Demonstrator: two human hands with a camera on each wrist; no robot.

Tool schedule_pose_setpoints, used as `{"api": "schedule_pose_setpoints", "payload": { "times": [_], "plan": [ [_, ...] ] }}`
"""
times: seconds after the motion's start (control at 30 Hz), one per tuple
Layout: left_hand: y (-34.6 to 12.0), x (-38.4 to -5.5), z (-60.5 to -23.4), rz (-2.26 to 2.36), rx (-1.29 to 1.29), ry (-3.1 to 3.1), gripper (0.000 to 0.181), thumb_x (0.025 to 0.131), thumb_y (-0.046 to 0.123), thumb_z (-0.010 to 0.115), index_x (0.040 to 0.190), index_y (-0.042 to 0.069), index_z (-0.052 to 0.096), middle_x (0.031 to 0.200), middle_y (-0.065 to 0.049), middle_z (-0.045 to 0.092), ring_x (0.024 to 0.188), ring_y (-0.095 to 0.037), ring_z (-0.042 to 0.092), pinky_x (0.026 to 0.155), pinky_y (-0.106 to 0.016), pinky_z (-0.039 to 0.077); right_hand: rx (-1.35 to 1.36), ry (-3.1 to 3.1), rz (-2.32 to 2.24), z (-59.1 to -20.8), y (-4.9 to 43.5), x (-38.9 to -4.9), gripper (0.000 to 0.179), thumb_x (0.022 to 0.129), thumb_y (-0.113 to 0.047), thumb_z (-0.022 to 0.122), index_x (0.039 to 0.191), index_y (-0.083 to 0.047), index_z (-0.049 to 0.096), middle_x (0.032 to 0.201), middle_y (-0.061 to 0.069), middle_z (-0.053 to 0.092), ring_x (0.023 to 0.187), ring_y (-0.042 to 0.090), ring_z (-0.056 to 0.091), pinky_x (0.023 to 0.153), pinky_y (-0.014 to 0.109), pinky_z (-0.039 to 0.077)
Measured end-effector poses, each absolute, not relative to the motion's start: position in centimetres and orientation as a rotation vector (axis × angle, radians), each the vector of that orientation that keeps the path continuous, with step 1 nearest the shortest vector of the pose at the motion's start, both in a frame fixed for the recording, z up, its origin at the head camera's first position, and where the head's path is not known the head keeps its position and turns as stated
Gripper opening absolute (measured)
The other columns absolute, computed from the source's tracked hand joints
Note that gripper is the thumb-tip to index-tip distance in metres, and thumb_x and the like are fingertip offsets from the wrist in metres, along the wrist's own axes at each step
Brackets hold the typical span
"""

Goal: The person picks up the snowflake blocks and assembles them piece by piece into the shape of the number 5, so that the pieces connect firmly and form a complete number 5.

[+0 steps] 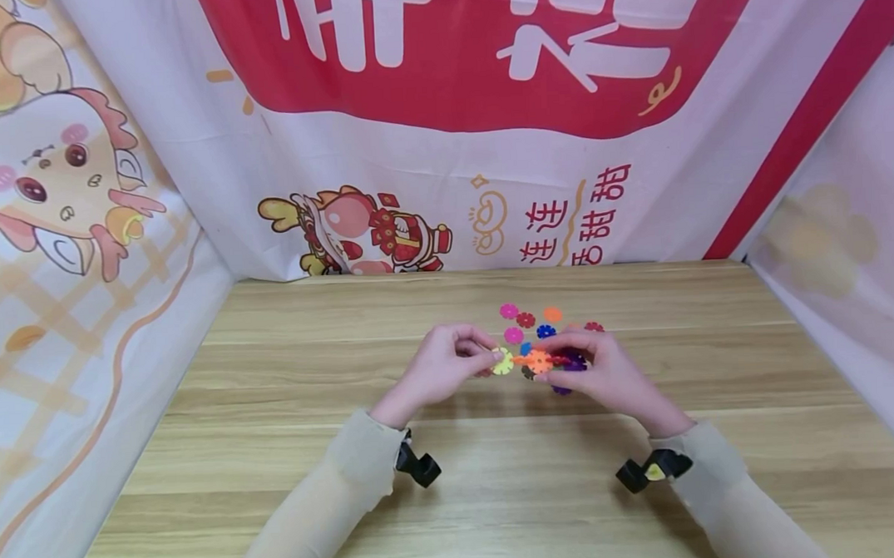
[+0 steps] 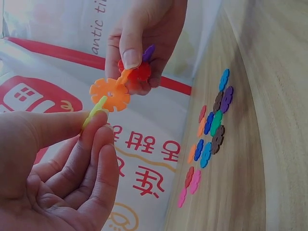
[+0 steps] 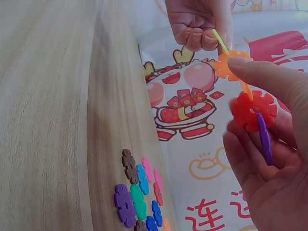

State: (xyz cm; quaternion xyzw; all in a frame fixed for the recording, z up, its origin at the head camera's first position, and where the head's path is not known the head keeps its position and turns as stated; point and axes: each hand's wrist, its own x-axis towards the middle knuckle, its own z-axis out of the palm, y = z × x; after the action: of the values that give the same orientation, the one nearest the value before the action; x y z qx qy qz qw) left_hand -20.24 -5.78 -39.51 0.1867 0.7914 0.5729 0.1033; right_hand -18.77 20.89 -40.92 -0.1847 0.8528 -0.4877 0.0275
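Note:
My left hand (image 1: 445, 364) pinches a yellow snowflake disc (image 2: 94, 113) between thumb and fingers, seen nearly edge-on in the left wrist view. My right hand (image 1: 599, 369) grips a short chain of slotted discs. It runs from a flat-facing orange disc (image 2: 109, 95) through a second orange disc (image 3: 247, 90) seen on edge and a red disc (image 3: 253, 114) to a purple disc (image 3: 264, 139). The yellow disc's edge overlaps the first orange disc's rim in both wrist views. The right fingers partly hide the red disc.
Loose discs lie flat on the wooden table (image 1: 426, 496) beyond and below the hands, including pink (image 1: 509, 310), dark blue (image 1: 545, 331), green (image 2: 216, 123) and brown (image 2: 218, 139) ones. A printed cloth (image 1: 441, 154) hangs behind the table, with more cloth at both sides.

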Motion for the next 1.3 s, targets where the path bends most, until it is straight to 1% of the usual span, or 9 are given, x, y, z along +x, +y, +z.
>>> {"api": "schedule_pose_setpoints", "payload": {
  "times": [0.17,0.27,0.43,0.6,0.8,0.87,1.1,1.17,1.3],
  "plan": [
    [-5.8,-20.3,-39.8,1.708,0.538,2.321,0.007,0.095,0.01,0.074,0.1,0.005,0.073,0.082,-0.003,0.073,0.076,-0.019,0.071,0.074,-0.041,0.061,-0.568,2.589,-1.568,-41.1,20.5,-18.8,0.037,0.084,-0.032,0.087,0.119,-0.023,0.076,0.119,-0.001,0.069,0.111,0.023,0.059,0.098,0.05,0.046],
    [-5.8,-20.3,-39.9,1.727,0.528,2.314,0.008,0.095,0.01,0.074,0.1,0.004,0.073,0.082,-0.003,0.073,0.075,-0.02,0.071,0.073,-0.04,0.061,-0.591,2.564,-1.616,-41.5,20.2,-18.8,0.03,0.086,-0.03,0.085,0.115,-0.023,0.078,0.113,-0.001,0.07,0.104,0.025,0.059,0.089,0.045,0.049],
    [-5.8,-20.4,-40.0,1.73,0.529,2.311,0.008,0.095,0.01,0.074,0.1,0.004,0.073,0.083,-0.003,0.074,0.075,-0.019,0.071,0.074,-0.04,0.061,-0.559,2.55,-1.685,-40.8,19.2,-18.3,0.015,0.09,-0.019,0.081,0.104,-0.015,0.081,0.101,-0.002,0.074,0.092,0.027,0.063,0.075,0.035,0.054],
    [-5.7,-20.3,-40.1,1.733,0.528,2.31,0.008,0.096,0.01,0.073,0.1,0.004,0.073,0.083,-0.003,0.074,0.076,-0.021,0.072,0.076,-0.043,0.061,-0.584,2.568,-1.702,-39.4,18.4,-17.5,0.01,0.091,-0.012,0.079,0.1,-0.008,0.08,0.094,-0.003,0.076,0.089,0.024,0.067,0.074,0.033,0.056],
    [-5.6,-20.2,-40.1,1.756,0.545,2.294,0.008,0.096,0.009,0.073,0.101,0.002,0.071,0.084,-0.004,0.073,0.076,-0.022,0.072,0.073,-0.034,0.061,-0.625,2.623,-1.694,-40.8,18.6,-18.3,0.009,0.091,-0.007,0.078,0.1,-0.009,0.08,0.093,-0.003,0.076,0.085,0.023,0.068,0.07,0.031,0.056],
    [-5.6,-20.2,-40.2,1.77,0.543,2.281,0.008,0.096,0.008,0.072,0.101,0.002,0.071,0.084,-0.005,0.073,0.076,-0.021,0.071,0.074,-0.035,0.061,-0.631,2.64,-1.695,-41.5,18.8,-18.6,0.009,0.091,-0.009,0.079,0.1,-0.011,0.081,0.093,-0.004,0.076,0.083,0.022,0.067,0.069,0.03,0.056],
    [-5.6,-20.2,-40.3,1.847,0.535,2.222,0.009,0.095,0.007,0.072,0.101,0.001,0.07,0.086,-0.007,0.072,0.076,-0.023,0.07,0.081,-0.053,0.059,-0.699,2.641,-1.788,-41.7,18.7,-18.7,0.006,0.09,-0.015,0.08,0.097,-0.016,0.081,0.092,0.001,0.076,0.08,0.02,0.069,0.065,0.029,0.057],
    [-5.6,-20.2,-40.4,1.864,0.538,2.211,0.008,0.095,0.006,0.072,0.101,0.001,0.07,0.086,-0.008,0.072,0.076,-0.024,0.07,0.081,-0.055,0.058,-0.723,2.639,-1.808,-41.7,18.7,-18.6,0.007,0.09,-0.013,0.08,0.097,-0.015,0.081,0.092,0.001,0.076,0.08,0.021,0.069,0.065,0.03,0.058],
    [-5.6,-20.2,-40.5,1.886,0.539,2.19,0.007,0.095,0.005,0.072,0.101,0.001,0.07,0.087,-0.008,0.072,0.076,-0.023,0.07,0.079,-0.049,0.06,-0.754,2.617,-1.824,-41.7,18.5,-18.5,0.008,0.091,-0.009,0.079,0.097,-0.013,0.081,0.093,0.0,0.076,0.079,0.021,0.069,0.064,0.029,0.058]
  ]
}}
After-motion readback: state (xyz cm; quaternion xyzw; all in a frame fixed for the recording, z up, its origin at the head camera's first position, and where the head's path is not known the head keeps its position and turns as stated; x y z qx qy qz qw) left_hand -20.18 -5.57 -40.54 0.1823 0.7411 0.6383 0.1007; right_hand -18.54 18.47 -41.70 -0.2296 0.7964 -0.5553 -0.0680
